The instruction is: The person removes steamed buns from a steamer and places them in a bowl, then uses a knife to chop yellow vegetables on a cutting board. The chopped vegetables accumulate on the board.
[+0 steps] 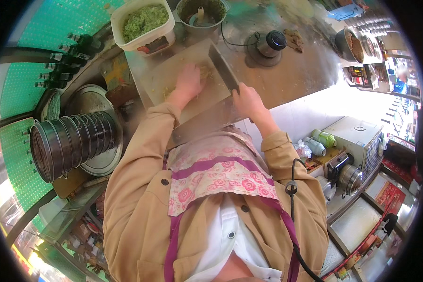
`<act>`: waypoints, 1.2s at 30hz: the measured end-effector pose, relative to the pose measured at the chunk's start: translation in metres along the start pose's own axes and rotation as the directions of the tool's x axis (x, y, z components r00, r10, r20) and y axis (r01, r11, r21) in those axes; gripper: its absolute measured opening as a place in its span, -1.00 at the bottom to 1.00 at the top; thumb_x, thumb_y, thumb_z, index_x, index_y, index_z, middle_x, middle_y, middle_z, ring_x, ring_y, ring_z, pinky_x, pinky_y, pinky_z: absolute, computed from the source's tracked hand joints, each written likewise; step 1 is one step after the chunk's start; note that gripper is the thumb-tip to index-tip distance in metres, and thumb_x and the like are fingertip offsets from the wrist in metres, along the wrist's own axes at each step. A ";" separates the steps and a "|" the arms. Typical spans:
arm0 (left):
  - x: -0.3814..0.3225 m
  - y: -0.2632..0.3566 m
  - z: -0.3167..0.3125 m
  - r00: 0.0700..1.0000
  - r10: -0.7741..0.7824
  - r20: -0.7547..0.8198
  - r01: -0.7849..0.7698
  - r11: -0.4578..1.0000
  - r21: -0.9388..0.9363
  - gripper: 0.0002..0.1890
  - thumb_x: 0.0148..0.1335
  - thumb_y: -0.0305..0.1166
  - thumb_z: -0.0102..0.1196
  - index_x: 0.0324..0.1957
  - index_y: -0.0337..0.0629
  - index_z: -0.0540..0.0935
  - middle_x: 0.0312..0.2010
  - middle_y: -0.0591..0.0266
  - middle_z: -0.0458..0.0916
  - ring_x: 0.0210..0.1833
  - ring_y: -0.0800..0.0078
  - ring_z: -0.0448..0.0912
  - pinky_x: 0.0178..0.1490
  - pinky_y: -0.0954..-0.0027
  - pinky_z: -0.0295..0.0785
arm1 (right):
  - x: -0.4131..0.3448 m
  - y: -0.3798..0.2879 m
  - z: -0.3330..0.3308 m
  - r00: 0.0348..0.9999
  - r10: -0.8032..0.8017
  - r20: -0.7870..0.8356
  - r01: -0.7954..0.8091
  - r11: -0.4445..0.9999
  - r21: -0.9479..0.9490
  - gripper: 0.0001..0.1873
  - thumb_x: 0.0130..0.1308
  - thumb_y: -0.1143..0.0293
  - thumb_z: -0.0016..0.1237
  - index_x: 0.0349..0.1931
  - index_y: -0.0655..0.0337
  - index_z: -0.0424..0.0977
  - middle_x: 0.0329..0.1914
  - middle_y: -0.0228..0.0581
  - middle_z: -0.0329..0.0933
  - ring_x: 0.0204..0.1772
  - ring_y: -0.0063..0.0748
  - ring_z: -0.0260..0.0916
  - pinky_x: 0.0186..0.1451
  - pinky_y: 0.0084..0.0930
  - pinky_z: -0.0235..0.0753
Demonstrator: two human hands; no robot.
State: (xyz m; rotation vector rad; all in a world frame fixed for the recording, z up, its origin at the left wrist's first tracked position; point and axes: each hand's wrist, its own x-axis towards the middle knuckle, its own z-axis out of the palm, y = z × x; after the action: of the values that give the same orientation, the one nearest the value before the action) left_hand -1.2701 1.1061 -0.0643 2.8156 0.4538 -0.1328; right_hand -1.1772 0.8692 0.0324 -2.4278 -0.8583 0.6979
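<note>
A pale cutting board [162,75] lies at the front left of a metal-topped worktable. My right hand [247,100] grips the handle of a broad-bladed cleaver [224,67], whose dark blade extends over the board's right side. On the board rests my left hand [190,81], fingers curled beside thin yellowish shreds [206,73]; whether it pinches any of them is hard to tell. Behind the board are a white plastic tub [142,42] of chopped greens [146,23] and a metal chopper bowl [201,26] with a central post and green residue inside.
A corded chopper motor head [273,44] stands on the worktable [292,77], right of the cleaver. Crumpled brown scraps [294,40] lie by it. Stacked round steamers [74,141] are at left, below green bottles [70,56]. A bowl of brown filling [350,46] stands far right.
</note>
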 end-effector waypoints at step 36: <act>0.004 -0.020 0.016 0.933 0.174 -0.314 -0.244 0.949 -0.199 -0.79 0.33 -0.32 0.27 -0.06 -0.15 0.71 0.06 0.06 0.68 0.16 -0.06 0.59 0.13 0.04 0.60 | 0.038 -0.034 0.024 0.994 -0.102 0.030 0.105 0.988 -0.112 -0.82 0.45 0.37 -0.08 -0.22 0.30 0.50 -0.30 0.25 0.66 -0.16 0.38 0.63 -0.07 0.18 0.61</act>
State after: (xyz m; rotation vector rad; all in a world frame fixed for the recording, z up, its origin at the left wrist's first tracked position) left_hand -1.2731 1.1208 -0.0857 2.6306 0.2074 0.3660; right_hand -1.1801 0.9245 0.0220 -2.4579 -1.0527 0.6570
